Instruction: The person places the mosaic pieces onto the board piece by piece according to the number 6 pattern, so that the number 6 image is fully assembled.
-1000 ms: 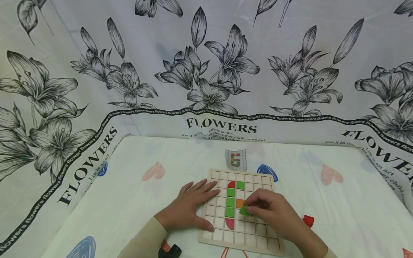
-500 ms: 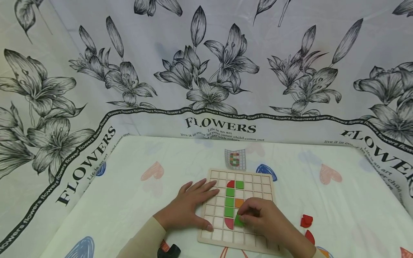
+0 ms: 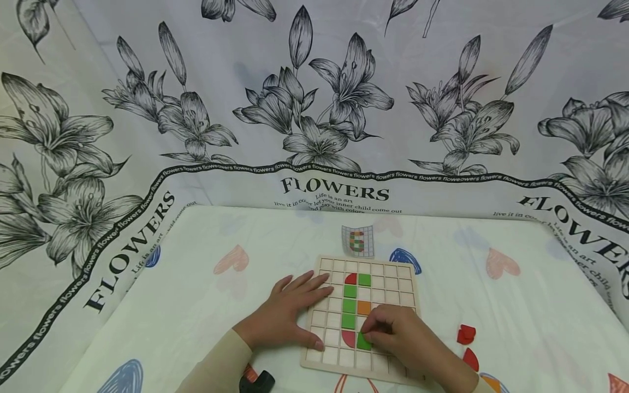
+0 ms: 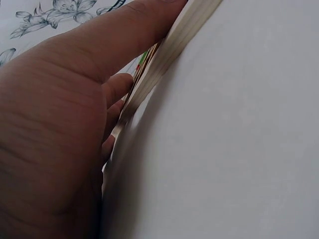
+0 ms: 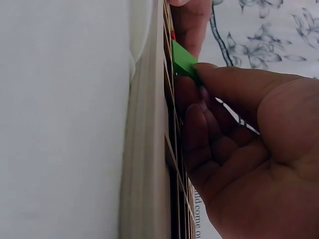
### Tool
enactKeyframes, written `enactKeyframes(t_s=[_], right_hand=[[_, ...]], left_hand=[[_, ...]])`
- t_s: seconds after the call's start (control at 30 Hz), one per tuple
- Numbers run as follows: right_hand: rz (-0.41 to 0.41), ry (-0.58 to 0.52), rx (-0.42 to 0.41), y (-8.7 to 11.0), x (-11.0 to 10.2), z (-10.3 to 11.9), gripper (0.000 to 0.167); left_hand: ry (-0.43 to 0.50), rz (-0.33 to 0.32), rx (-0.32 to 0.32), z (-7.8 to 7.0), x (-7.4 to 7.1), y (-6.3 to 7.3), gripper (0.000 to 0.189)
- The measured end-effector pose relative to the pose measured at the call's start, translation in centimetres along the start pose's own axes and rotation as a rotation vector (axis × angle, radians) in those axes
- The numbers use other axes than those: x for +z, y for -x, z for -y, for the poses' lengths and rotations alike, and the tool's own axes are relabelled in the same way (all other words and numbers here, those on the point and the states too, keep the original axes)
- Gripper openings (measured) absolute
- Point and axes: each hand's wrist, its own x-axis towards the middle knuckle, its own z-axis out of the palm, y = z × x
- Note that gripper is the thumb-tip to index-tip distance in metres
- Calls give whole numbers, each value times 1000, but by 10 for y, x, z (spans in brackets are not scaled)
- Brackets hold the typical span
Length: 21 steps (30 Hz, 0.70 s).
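A wooden grid board (image 3: 331, 356) lies on the table with colored tiles in its squares. My left hand (image 3: 290, 314) rests spread on the board's left edge, fingers straight. Between thumb and fingertips, my right hand (image 3: 405, 333) pinches a green square tile (image 3: 363, 342), just right of a red quarter-round tile (image 3: 348, 338) in a lower row. In the right wrist view the green tile (image 5: 183, 60) stands tilted over the grid. Above it in the column sits an orange tile (image 3: 364, 308). Several green tiles (image 3: 349, 305) run down the column to the left, under another red quarter-round tile (image 3: 351, 279).
Behind the board lies a small pattern card (image 3: 357, 241) printed with a colored figure on a grid. Loose red pieces (image 3: 466, 334) lie right of the board, with an orange piece (image 3: 490, 382) partly behind the right sleeve. A black object (image 3: 257, 382) is near the left sleeve.
My right hand has carried the green tile down and left, from below the orange tile to beside the lower red tile. The left hand has stayed on the board.
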Motion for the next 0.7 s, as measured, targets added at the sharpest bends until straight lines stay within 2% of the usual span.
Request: enactKeyframes(t_s=[0.23,0.47,0.7], right_hand=[[2,-7,-49,0,0,-1,13],[3,21,0,0,0,0,1],[6,-41,1,-1,-1,-2,10]], left_hand=[[1,-1,2,1,1,0,110],[-7,1,2,1,0,0,111],[-2,2,3,-1,0,0,110]])
